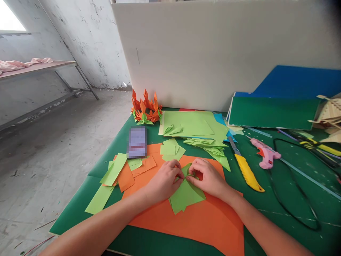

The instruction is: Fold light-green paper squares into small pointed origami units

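Note:
Between my two hands is a piece of green paper (185, 175), partly folded, above a few green squares (189, 197) lying on a large orange sheet (213, 224). My left hand (166, 179) pinches the piece from the left, thumb and fingers together. From the right, my right hand (206, 176) pinches its other side, with the fingers curled. The fingers cover much of the folds. Smaller orange pieces (126, 176) and green pieces (99, 199) lie left of my hands, and more green paper (173, 148) lies just beyond them.
An orange and green folded-paper crown (146, 108) stands at the table's back left, near a blurred phone-like object (136, 142). Rightward are a yellow-handled knife (246, 172), a pink glue gun (265, 153) with its black cable (295, 220), and pliers (319, 147). Green sheets (191, 122) are stacked behind.

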The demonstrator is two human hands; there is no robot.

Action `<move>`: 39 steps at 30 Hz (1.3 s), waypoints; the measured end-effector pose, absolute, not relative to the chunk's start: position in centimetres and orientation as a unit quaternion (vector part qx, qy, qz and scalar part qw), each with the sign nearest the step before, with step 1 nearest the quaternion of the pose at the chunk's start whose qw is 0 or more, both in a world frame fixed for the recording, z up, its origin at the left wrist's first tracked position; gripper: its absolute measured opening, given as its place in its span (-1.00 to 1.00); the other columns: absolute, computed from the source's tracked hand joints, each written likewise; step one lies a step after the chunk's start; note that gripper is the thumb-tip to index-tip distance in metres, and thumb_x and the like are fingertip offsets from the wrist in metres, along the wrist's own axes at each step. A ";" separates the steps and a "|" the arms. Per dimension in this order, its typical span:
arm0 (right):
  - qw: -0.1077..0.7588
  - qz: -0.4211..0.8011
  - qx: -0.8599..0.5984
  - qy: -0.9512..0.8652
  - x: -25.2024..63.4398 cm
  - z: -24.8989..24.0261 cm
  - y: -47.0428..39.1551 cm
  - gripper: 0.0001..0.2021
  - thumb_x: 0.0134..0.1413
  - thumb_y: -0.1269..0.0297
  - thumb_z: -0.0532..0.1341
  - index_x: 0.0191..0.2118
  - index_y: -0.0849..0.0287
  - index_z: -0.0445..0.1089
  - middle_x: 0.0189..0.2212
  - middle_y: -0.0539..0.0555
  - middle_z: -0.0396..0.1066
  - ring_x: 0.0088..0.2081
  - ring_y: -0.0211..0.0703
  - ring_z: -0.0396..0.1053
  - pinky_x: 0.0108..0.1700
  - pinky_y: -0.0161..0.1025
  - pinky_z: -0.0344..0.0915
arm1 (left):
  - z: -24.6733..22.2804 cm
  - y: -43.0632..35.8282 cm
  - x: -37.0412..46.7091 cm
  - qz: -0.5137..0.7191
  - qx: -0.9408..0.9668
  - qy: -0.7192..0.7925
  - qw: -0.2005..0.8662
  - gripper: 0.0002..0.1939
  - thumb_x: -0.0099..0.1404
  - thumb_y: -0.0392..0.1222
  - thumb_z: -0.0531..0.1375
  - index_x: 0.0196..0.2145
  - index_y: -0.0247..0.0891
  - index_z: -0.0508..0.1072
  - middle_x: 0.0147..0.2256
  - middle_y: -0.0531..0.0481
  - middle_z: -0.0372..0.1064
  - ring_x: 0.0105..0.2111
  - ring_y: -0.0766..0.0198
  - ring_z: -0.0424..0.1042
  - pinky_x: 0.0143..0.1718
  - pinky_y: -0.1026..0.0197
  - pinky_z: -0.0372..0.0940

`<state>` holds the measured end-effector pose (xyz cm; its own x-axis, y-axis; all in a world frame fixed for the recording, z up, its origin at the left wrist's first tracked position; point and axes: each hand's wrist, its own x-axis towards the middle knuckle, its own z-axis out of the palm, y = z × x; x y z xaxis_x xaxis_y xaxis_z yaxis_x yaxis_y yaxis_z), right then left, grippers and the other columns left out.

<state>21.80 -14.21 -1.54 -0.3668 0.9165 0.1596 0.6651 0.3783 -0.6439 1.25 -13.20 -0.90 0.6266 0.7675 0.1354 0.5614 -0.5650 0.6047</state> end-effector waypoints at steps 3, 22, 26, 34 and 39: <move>0.255 0.252 -0.502 -0.787 21.8 -1.6 -14.2 -0.84 0.05 0.40 0.25 -0.46 0.13 0.25 -0.43 0.00 0.28 -0.31 -0.14 0.27 -0.32 -0.23 0.23 | -1.0 -13.1 1.3 0.199 0.858 0.390 0.270 -0.88 0.31 -0.33 0.14 -0.36 -0.25 0.46 -0.18 -0.06 0.29 -0.16 0.21 0.36 -0.07 0.13 0.32; 0.260 0.281 -0.517 -0.765 21.7 -1.5 -14.3 -0.86 0.07 0.39 0.21 -0.38 0.10 0.20 -0.39 -0.02 0.26 -0.31 -0.16 0.25 -0.32 -0.26 0.21 | -1.2 -13.4 1.4 0.189 0.859 0.394 0.267 -0.92 0.30 -0.35 0.16 -0.27 -0.22 0.43 -0.16 -0.04 0.25 -0.17 0.20 0.31 -0.08 0.11 0.31; 0.259 0.284 -0.515 -0.766 21.9 -1.6 -14.3 -0.87 0.09 0.45 0.15 -0.37 0.10 0.18 -0.38 -0.02 0.26 -0.31 -0.16 0.23 -0.31 -0.26 0.21 | -0.9 -13.4 1.5 0.184 0.862 0.395 0.259 -0.87 0.33 -0.34 0.14 -0.29 -0.21 0.49 -0.15 -0.05 0.26 -0.19 0.21 0.32 -0.13 0.14 0.31; 0.268 0.312 -0.504 -0.759 22.2 -1.8 -14.1 -0.87 0.11 0.49 0.09 -0.36 0.09 0.16 -0.39 -0.03 0.24 -0.35 -0.19 0.22 -0.37 -0.29 0.21 | -0.3 -13.7 1.5 0.172 0.886 0.375 0.211 -0.79 0.32 -0.38 0.12 -0.31 -0.22 0.55 -0.27 -0.05 0.33 -0.29 0.24 0.35 -0.27 0.23 0.29; 0.300 0.272 -0.484 -0.776 22.2 -1.7 -14.4 -0.85 0.12 0.51 0.05 -0.34 0.09 0.21 -0.36 0.01 0.27 -0.31 -0.15 0.26 -0.36 -0.27 0.25 | -0.4 -14.0 1.7 0.166 0.895 0.366 0.192 -0.84 0.33 -0.31 0.15 -0.33 -0.26 0.54 -0.33 -0.05 0.36 -0.33 0.24 0.34 -0.27 0.23 0.29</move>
<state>22.24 -14.39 -1.66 -0.3517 0.9140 0.2021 0.5870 0.3835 -0.7130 1.71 -14.02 -0.36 0.6771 0.7191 0.1562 0.5915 -0.6581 0.4658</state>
